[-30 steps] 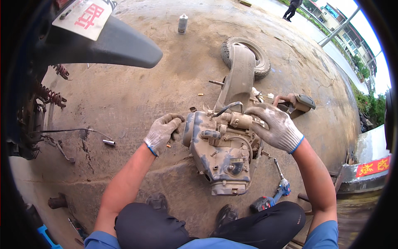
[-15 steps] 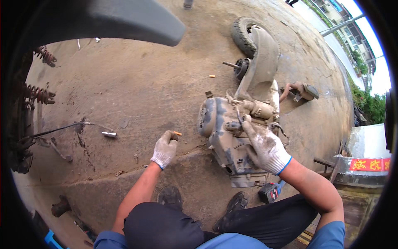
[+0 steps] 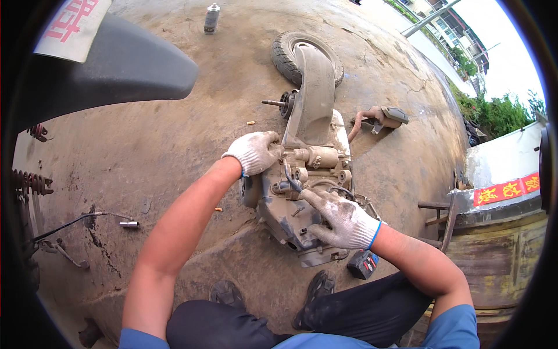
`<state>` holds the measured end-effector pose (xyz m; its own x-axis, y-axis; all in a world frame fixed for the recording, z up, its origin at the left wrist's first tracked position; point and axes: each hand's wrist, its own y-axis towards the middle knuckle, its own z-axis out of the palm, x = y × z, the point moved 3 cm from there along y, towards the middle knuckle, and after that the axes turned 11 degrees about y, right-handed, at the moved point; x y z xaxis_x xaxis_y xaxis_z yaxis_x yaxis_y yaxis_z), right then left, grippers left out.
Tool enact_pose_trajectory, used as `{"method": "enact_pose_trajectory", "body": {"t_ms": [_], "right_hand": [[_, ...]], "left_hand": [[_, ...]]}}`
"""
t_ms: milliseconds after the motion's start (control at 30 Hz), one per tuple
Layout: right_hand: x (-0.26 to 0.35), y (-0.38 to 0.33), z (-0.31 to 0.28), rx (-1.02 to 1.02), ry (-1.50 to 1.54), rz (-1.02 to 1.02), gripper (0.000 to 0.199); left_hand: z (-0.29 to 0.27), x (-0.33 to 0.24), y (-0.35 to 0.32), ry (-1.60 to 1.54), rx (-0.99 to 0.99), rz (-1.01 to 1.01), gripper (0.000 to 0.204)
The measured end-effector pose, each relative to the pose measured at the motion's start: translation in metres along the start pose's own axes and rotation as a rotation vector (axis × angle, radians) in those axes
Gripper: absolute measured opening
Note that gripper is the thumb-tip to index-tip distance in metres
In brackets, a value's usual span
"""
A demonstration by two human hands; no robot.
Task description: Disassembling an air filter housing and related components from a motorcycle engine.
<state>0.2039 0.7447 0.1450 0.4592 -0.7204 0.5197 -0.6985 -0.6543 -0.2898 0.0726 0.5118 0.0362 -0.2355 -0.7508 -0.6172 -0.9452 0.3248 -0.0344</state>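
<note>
In front of me lies a dirty scooter engine [image 3: 273, 212], joined to a broad fender [image 3: 315, 93] and a wheel [image 3: 285, 55]. My left hand [image 3: 256, 152], in a white knit glove, is at the engine's upper left, its fingers bent in; what they hold, if anything, is hidden. On the engine's right side rests my gloved right hand [image 3: 343, 221], thumb and index finger apart. Its index fingertip reaches a black cable [image 3: 292, 181] near the starter motor [image 3: 318, 156]. Whether it presses or merely touches the cable is unclear.
A muffler [image 3: 386, 118] lies right of the fender. By my foot sits a power-tool battery [image 3: 363, 264]. A spray can [image 3: 212, 18] stands at the far side. Left are a socket [image 3: 129, 224], a coil spring [image 3: 32, 183] and an overhanging dark plastic panel [image 3: 133, 64].
My left hand has moved from over the ground up and right to the engine. My right hand stays on the engine, near the cable. The whole view has shifted.
</note>
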Motion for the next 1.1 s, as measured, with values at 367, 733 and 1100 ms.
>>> {"method": "enact_pose_trajectory", "body": {"t_ms": [367, 733, 1100], "right_hand": [[-0.016, 0.006, -0.048, -0.143, -0.008, 0.005, 0.059], [-0.054, -0.037, -0.091, -0.239, 0.018, -0.034, 0.054], [-0.374, -0.499, 0.166, -1.103, 0.232, 1.339, 0.044]], "left_hand": [[0.011, 0.029, -0.014, -0.201, 0.09, -0.035, 0.058], [-0.009, 0.009, 0.004, 0.206, 0.313, 0.079, 0.089], [0.017, -0.011, 0.006, -0.016, 0.168, -0.112, 0.072]]}}
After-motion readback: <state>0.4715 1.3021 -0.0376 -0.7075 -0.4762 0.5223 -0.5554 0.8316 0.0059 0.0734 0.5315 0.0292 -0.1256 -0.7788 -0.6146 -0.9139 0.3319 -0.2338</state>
